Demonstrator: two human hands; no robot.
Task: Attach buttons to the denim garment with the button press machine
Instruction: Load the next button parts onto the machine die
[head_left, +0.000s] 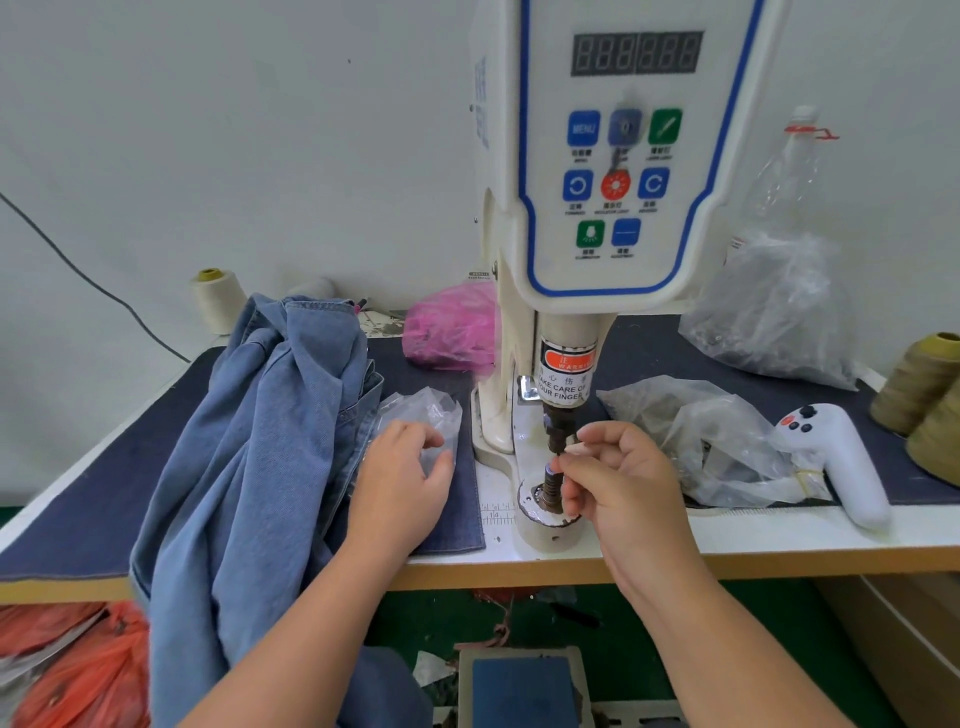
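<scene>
1. Where the press (613, 171) stands upright at the middle of the bench (779, 564), clutter crowds it on both sides: a pink bag (449, 330) behind on the left, a crumpled clear bag (779, 317) and an empty bottle (789, 171) behind on the right, and thread cones (922, 384) at the far right edge.
2. A white handheld controller (841, 462) lies on the right of the bench, beside another clear bag (711, 441) that sits just right of the press; small dark pieces show inside that bag, too blurred to name.
3. A third clear bag (426, 421) lies left of the press base, between it and the denim; I cannot tell what it holds.
4. The denim (260, 441) is heaped on the left of the bench, on a dark mat (93, 499), its long axis running from the back down over the front edge, where it hangs toward the floor. It is well apart from the die.
5. The left hand (400, 483) rests at the denim's right edge with fingers loosely spread, fingertips at the clear bag, gripping nothing I can see.
6. The right hand (618, 483) is at the lower die (550, 486), thumb and forefinger pinched on a small button part (558, 457) just under the upright plunger (557, 426), other fingers curled.
7. A cream cone (218, 301) stands at the back left by the wall, and a pedal (522, 686) sits on the floor below.
</scene>
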